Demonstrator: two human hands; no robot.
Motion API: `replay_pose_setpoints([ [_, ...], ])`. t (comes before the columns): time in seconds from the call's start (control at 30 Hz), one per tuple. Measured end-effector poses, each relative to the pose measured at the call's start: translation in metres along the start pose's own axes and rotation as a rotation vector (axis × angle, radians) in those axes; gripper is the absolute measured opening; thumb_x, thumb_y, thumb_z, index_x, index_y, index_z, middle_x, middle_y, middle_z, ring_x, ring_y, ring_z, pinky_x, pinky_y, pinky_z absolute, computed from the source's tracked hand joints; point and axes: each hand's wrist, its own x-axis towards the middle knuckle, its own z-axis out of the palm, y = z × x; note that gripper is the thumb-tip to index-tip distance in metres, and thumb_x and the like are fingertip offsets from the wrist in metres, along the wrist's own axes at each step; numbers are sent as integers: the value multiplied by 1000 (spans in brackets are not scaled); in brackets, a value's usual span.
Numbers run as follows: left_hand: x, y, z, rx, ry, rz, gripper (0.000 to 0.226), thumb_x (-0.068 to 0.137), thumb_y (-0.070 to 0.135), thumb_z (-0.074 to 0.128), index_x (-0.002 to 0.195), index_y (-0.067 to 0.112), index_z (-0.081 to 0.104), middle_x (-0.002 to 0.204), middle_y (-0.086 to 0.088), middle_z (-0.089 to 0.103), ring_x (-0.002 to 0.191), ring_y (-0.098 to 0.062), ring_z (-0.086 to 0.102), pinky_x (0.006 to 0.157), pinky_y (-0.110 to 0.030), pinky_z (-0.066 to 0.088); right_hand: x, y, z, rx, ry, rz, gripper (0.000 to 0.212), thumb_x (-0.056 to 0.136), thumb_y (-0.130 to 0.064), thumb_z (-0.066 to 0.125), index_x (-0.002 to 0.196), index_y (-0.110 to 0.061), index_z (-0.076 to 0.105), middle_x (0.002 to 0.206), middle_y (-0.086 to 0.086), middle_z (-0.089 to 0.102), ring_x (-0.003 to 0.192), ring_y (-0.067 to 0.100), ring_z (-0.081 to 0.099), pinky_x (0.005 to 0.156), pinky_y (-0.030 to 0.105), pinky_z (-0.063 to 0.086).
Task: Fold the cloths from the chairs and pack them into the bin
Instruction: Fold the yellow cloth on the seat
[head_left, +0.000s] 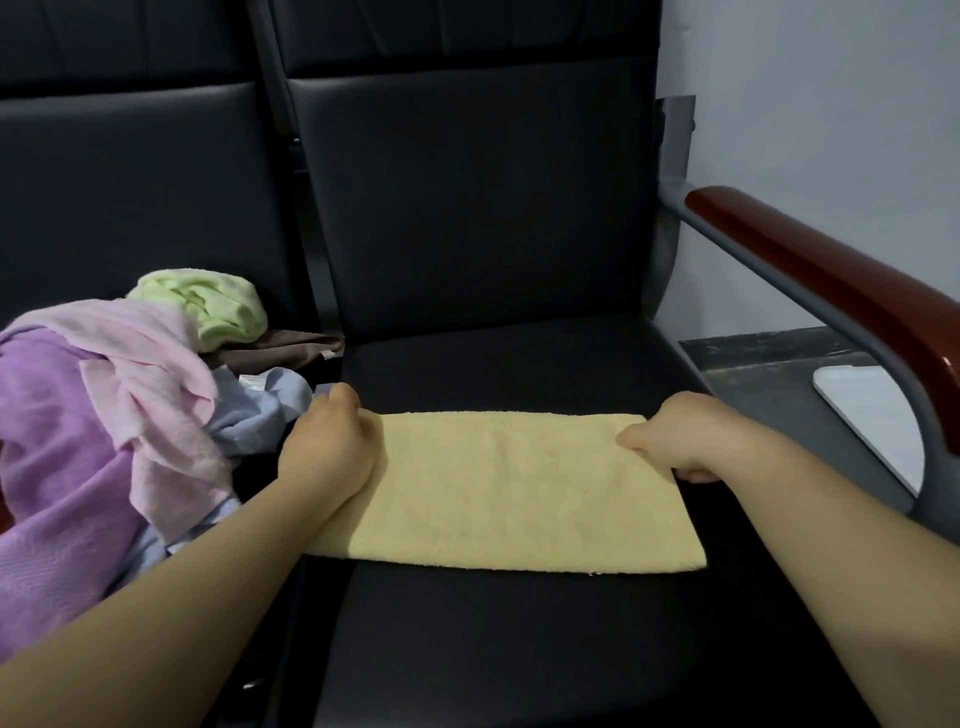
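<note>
Left forearm and right forearm are seen coming in from the bottom edge, over the black chair seat. The yellow cloth is laid flat on that seat as a wide rectangle, stretched between the hands. The left hand is curled over the cloth's far left corner, which is gripped; the fingertips are hidden. The right hand is closed on the far right corner, which is pinched between thumb and curled fingers.

A loose pile is heaped on the next seat, left of the left hand:
- purple cloth, outermost
- pink cloth, draped over it
- light blue cloth, just beside the left hand
- brown cloth and green cloth, beyond that hand

A reddish wooden armrest is seen right of the right hand. A flat white object is seen below it, not identifiable.
</note>
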Motion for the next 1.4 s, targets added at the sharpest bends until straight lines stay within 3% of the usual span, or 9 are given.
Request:
replay_pose_setpoints([
  [0.23,-21,23,-3,208,-1,172,34,95,37,52,125,21,52,126,-7,47,118,-31,44,91,-44,40,2,11,-2,235,-52,3,21,88,-28,78,98,-10,71,96,11,74,89,22,71,82,37,63],
  [0.47,-54,53,14,136,-310,391,55,100,57,35,148,29,36,153,1,32,143,-23,26,118,-40,24,3,15,3,774,-99,67,20,91,7,66,101,-11,65,108,14,73,95,24,72,67,33,58],
  [0.6,-59,52,14,167,-315,396,61,101,60,29,155,30,26,163,1,22,151,-22,15,123,-41,14,5,13,6,974,-181,66,27,95,9,60,108,-14,64,110,14,74,97,29,74,76,42,61],
  [0.8,-60,52,16,205,-311,413,61,101,58,29,156,33,21,164,-1,18,152,-25,12,124,-44,13,-4,12,5,707,72,-308,46,82,12,70,103,-29,70,105,1,74,97,22,73,82,41,62],
  [0.97,-60,53,17,208,-284,448,58,103,54,32,156,34,21,162,-2,20,150,-25,16,123,-43,17,-29,9,0,324,-262,-550,49,80,9,71,106,-32,72,98,-9,77,91,6,71,83,27,57],
  [1.07,-60,53,16,207,-295,480,55,104,51,30,156,34,24,160,2,25,147,-23,20,120,-41,21,-34,12,0,241,-398,-474,35,84,7,68,103,-21,75,96,-4,80,88,8,73,79,25,57],
  [1.2,-60,54,16,208,-314,470,55,104,51,27,156,34,26,161,3,25,149,-21,18,121,-41,19,-14,19,-5,367,11,-211,9,88,-9,68,91,-12,76,93,15,77,84,23,72,83,43,63],
  [1.27,-60,54,16,201,-311,470,55,104,51,27,156,34,27,162,3,26,149,-21,19,121,-42,19,-7,25,-2,250,94,-95,15,86,-21,70,91,-6,72,90,16,76,87,27,74,83,44,63],
  [1.4,-60,53,16,204,-306,469,55,104,52,27,156,34,28,161,3,27,149,-21,20,121,-42,20,-8,26,8,225,-20,-3,30,80,-32,84,92,-7,74,94,13,76,92,26,76,79,38,63],
])
